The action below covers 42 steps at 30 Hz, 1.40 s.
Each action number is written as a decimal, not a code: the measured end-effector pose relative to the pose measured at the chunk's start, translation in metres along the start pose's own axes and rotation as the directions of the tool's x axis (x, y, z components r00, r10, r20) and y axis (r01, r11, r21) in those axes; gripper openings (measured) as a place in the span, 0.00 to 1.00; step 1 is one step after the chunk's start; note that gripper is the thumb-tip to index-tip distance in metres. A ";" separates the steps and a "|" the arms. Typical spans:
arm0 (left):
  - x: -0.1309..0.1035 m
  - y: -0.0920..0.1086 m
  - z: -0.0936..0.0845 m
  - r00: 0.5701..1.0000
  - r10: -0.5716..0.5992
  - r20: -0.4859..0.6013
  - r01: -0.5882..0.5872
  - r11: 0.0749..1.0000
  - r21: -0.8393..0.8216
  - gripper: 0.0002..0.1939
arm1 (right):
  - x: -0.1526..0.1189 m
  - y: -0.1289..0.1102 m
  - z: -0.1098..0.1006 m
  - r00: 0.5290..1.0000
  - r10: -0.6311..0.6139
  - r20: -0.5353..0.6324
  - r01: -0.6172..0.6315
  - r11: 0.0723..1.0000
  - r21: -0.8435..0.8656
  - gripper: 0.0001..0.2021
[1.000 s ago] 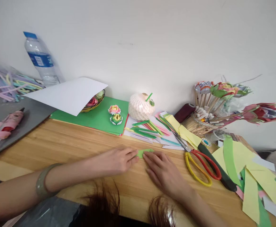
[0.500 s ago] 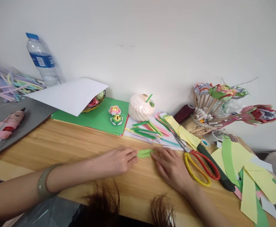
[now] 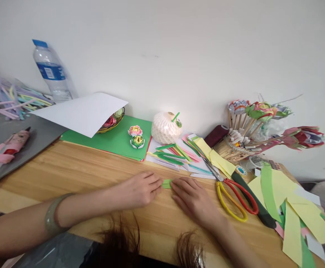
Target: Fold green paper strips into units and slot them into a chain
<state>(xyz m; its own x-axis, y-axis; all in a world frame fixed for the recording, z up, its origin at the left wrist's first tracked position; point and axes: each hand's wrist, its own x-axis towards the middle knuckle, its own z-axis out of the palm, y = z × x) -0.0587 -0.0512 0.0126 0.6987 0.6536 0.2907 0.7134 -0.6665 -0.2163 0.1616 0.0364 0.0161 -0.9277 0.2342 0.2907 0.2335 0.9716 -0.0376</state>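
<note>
Metal scissors (image 3: 220, 179) lie near the right hand (image 3: 194, 197) — yellow paper (image 3: 221, 161) beyond.

Light-green paper piece (image 3: 166, 183): small, narrow, mostly covered, thin line (crease or edge) running lengthwise. Lies on wooden surface (image 3: 95, 163), between left hand (image 3: 142, 190) and right hand (image 3: 194, 195), touching both.

My left hand (image 3: 144, 189) and right hand (image 3: 190, 195) hide both ends of the green paper (image 3: 166, 184) from me. My left arm (image 3: 95, 201) is cut off at eight o'clock, my right arm (image 3: 232, 240) at five. At nine, the edge crops the glue gun (image 3: 9, 147), and the white sheet (image 3: 81, 113) covers part of the basket (image 3: 109, 129). At ten, I can't read the bottle (image 3: 52, 87). Paper scraps (image 3: 292, 230) run off-frame around four.
</note>
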 end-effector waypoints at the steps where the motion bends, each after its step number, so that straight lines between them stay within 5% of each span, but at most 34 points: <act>1: 0.001 0.000 0.001 1.000 0.006 -0.021 -0.006 1.000 -0.012 0.08 | 0.000 0.001 0.001 1.000 -0.003 -0.017 0.003 1.000 -0.002 0.12; 8: 0.015 -0.003 0.018 0.996 -0.046 -0.077 0.041 0.997 -0.061 0.10 | 0.002 0.004 0.003 0.999 -0.035 -0.002 0.034 0.998 -0.048 0.09; 13: 0.023 -0.002 0.019 0.965 -0.258 -0.036 0.246 0.948 -0.202 0.11 | 0.005 0.005 0.008 0.996 0.078 -0.046 -0.077 0.997 0.023 0.09; 17: 0.026 -0.004 0.012 0.847 -0.519 0.115 0.514 0.742 -0.431 0.06 | 0.011 0.007 0.014 0.966 0.257 0.007 -0.256 0.958 0.125 0.07; 21: 0.028 -0.005 0.007 0.709 -0.665 0.233 0.680 0.560 -0.473 0.03 | 0.017 0.009 0.018 0.948 0.317 0.015 -0.316 0.943 0.103 0.04; 35: 0.019 -0.006 0.013 0.757 -0.630 0.170 0.613 0.596 -0.518 0.05 | 0.015 0.011 0.014 0.948 0.317 0.009 -0.317 0.945 0.087 0.06; 42: 0.026 -0.007 0.010 0.740 -0.639 0.211 0.631 0.549 -0.549 0.03 | 0.014 0.007 0.015 0.953 0.301 -0.035 -0.296 0.950 0.100 0.05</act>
<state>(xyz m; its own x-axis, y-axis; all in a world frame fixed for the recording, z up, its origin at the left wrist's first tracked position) -0.0449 -0.0256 0.0125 0.0719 0.9851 0.1563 0.8034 -0.1501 0.5762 0.1458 0.0469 0.0055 -0.8038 0.5141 0.2993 0.4672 0.8570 -0.2174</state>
